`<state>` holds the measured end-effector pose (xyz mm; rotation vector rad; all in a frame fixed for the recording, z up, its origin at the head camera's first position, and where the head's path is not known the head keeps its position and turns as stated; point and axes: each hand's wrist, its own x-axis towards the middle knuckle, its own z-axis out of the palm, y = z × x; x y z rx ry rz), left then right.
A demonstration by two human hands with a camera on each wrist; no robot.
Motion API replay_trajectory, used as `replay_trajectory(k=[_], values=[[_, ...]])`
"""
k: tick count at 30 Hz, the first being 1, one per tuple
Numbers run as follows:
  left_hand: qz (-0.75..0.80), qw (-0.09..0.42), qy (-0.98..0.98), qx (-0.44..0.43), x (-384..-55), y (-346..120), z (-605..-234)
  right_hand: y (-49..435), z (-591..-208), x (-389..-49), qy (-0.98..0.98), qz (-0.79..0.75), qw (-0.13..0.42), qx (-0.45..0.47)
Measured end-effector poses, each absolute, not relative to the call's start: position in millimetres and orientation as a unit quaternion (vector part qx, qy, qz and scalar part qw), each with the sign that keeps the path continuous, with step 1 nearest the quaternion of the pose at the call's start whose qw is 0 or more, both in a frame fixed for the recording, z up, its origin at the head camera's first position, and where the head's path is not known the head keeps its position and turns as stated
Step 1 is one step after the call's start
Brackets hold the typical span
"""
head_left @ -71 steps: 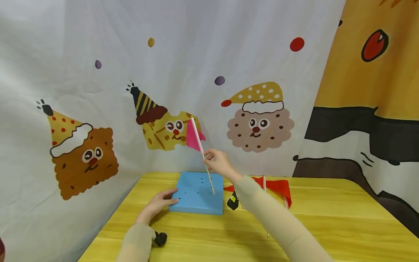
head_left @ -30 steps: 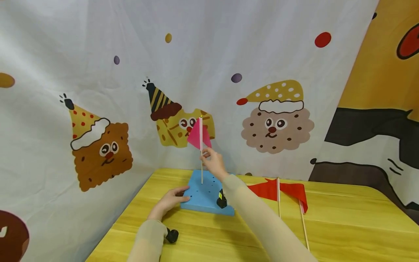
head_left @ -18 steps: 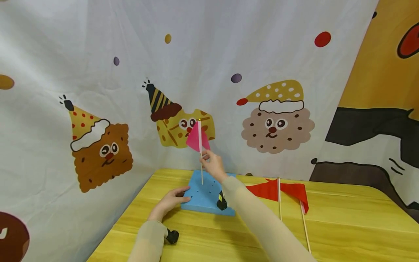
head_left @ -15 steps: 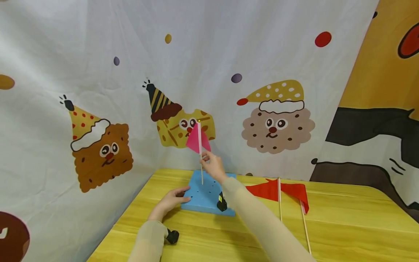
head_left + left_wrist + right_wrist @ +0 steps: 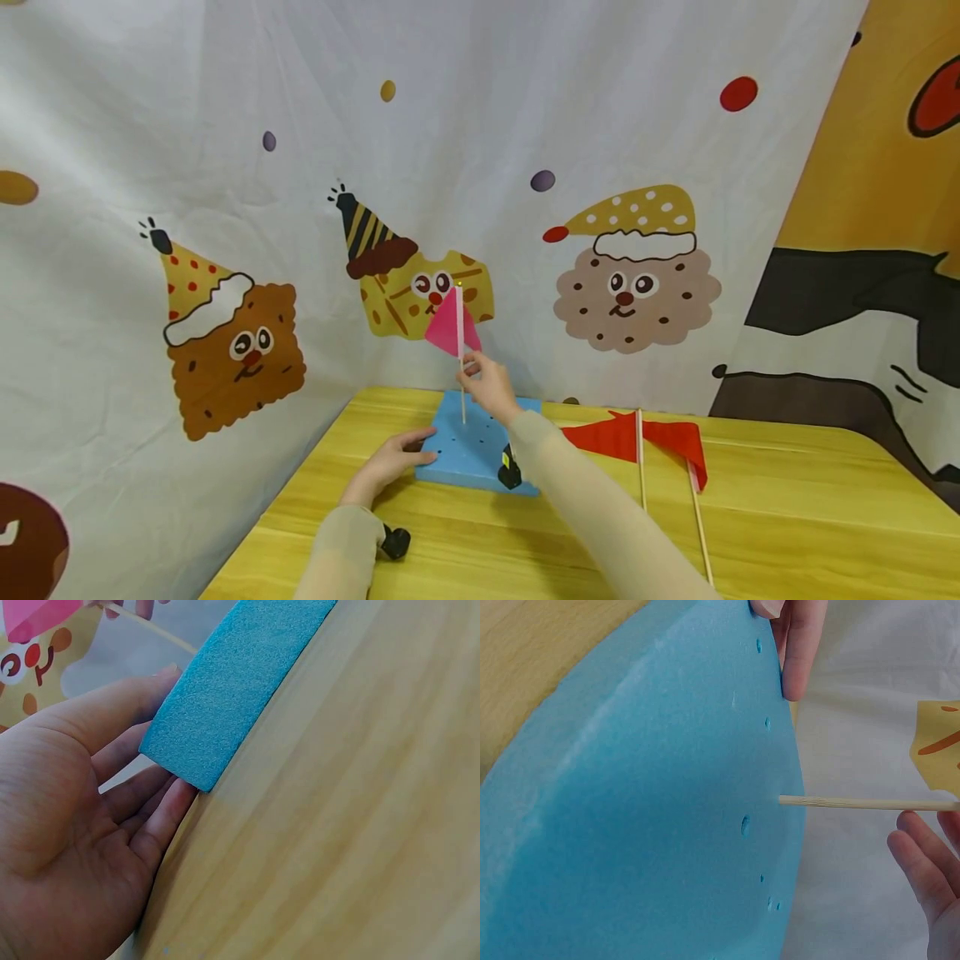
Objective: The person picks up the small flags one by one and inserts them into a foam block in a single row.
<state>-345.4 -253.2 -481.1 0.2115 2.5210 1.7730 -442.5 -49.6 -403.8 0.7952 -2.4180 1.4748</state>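
My right hand [image 5: 489,387] pinches the thin wooden stick of a pink flag [image 5: 446,325] just below the cloth. The stick stands nearly upright, its lower end meeting the top of a blue foam board [image 5: 468,467]; how deep it sits cannot be told. Seen from the right wrist, the wooden stick [image 5: 855,803] meets the foam among several small holes. My left hand [image 5: 392,462] grips the board's left edge, thumb on top. From the left wrist, fingers [image 5: 161,825] lie against the board's side and lower corner, close to the table.
Two red flags, one red flag [image 5: 611,437] and another red flag [image 5: 678,433], lie on the wooden table [image 5: 787,500] to the right, sticks towards me. A cartoon-printed white curtain [image 5: 480,100] hangs behind the table. A black wrist device [image 5: 510,471] overhangs the board's right part.
The pink flag came left and upright over the board. Over the last second its top and my right hand sank slightly while the stick's foot stayed put. My left hand keeps its hold.
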Motion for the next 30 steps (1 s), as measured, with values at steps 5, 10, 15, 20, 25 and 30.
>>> replay_trajectory(k=[5, 10, 15, 20, 25, 30], values=[[0.572, 0.030, 0.816, 0.075, -347, -248, -482, -38, -404, -442, -0.829, 0.481, 0.114, 0.263], [0.563, 0.032, 0.821, 0.085, -347, -244, -483, -19, -407, -441, -0.828, 0.481, 0.116, 0.264], [0.560, 0.030, 0.823, 0.092, -346, -244, -484, 12, -410, -437, -0.827, 0.487, 0.108, 0.260], [0.565, 0.027, 0.820, 0.089, -346, -248, -485, 53, -414, -428, -0.829, 0.500, 0.063, 0.241], [0.565, 0.026, 0.821, 0.086, -345, -251, -486, 101, -423, -418, -0.825, 0.518, 0.042, 0.223], [0.565, 0.024, 0.820, 0.084, -346, -254, -485, 147, -423, -407, -0.838, 0.510, 0.042, 0.188]])
